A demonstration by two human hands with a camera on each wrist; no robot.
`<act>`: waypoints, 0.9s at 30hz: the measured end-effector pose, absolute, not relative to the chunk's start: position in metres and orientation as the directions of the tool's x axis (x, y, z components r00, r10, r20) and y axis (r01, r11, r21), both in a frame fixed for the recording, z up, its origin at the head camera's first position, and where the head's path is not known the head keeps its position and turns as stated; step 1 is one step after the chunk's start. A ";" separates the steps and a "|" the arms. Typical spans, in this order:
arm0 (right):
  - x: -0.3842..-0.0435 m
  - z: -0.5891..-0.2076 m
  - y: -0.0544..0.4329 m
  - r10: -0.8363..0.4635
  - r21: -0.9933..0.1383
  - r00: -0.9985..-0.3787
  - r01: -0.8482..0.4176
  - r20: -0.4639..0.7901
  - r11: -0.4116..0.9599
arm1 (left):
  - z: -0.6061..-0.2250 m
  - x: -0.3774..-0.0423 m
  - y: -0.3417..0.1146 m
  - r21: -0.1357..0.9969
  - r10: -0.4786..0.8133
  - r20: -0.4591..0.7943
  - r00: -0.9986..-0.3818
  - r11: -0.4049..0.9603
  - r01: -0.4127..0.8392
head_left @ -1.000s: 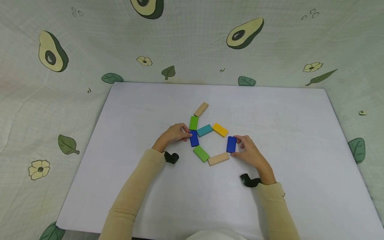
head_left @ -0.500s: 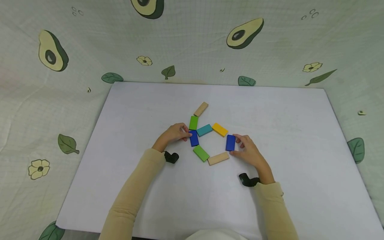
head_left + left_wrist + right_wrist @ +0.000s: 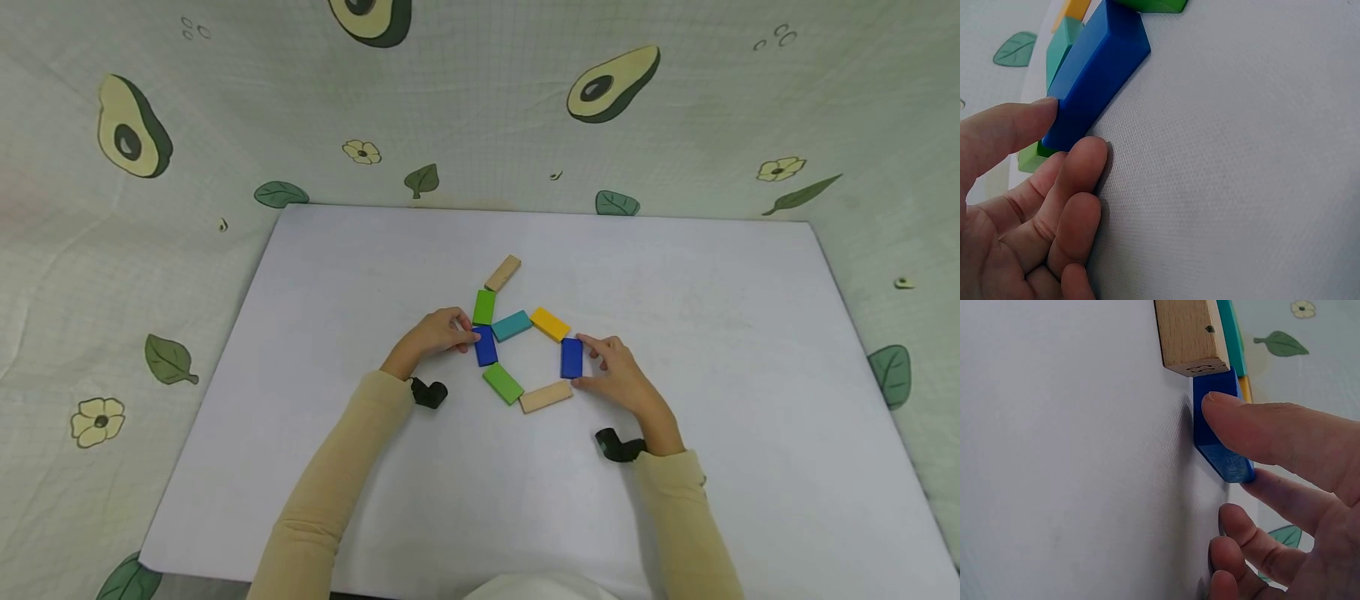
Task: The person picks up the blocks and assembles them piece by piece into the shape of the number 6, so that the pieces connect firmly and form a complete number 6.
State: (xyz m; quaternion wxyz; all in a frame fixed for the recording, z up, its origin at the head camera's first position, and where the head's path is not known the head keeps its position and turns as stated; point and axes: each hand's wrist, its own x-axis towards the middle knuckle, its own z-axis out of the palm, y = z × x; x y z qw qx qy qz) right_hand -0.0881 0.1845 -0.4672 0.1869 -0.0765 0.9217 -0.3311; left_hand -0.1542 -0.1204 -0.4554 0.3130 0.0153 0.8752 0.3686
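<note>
Small rectangular blocks form a ring on the white table. My left hand (image 3: pixel 438 332) holds a blue block (image 3: pixel 484 345) on the ring's left side. In the left wrist view its thumb touches that block (image 3: pixel 1097 69), and the curled fingers lie against the near end and the table. A second blue block (image 3: pixel 572 358) closes the right side, pinched at its ends between thumb and index finger of my right hand (image 3: pixel 618 375). In the right wrist view a natural wood block (image 3: pixel 1191 334) sits right beside this blue block (image 3: pixel 1216 425); the other fingers hang loosely curled.
The ring also has a teal block (image 3: pixel 512 326), a yellow block (image 3: pixel 551 324), a green block (image 3: pixel 503 383) and a wood block (image 3: pixel 547 397). Another green block (image 3: pixel 484 307) and wood block (image 3: pixel 502 273) lead off the upper left. Avocado-print cloth (image 3: pixel 480 100) surrounds the table (image 3: pixel 720 300).
My right hand has slid its blue block a little to the left, toward the yellow and wood blocks. The left hand and its blue block have stayed put.
</note>
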 end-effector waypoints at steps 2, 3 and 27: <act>-0.088 -0.467 0.185 -0.270 -0.639 -0.917 -0.023 -0.293 0.769 | -0.455 -0.154 -0.121 0.658 0.259 -0.535 -0.804 0.725 -0.204; -0.088 -0.467 0.185 -0.272 -0.637 -0.917 -0.025 -0.292 0.770 | -0.455 -0.154 -0.121 0.659 0.260 -0.535 -0.804 0.723 -0.205; -0.087 -0.468 0.187 -0.304 -0.660 -0.916 -0.061 -0.261 0.749 | -0.456 -0.154 -0.121 0.663 0.258 -0.541 -0.800 0.717 -0.217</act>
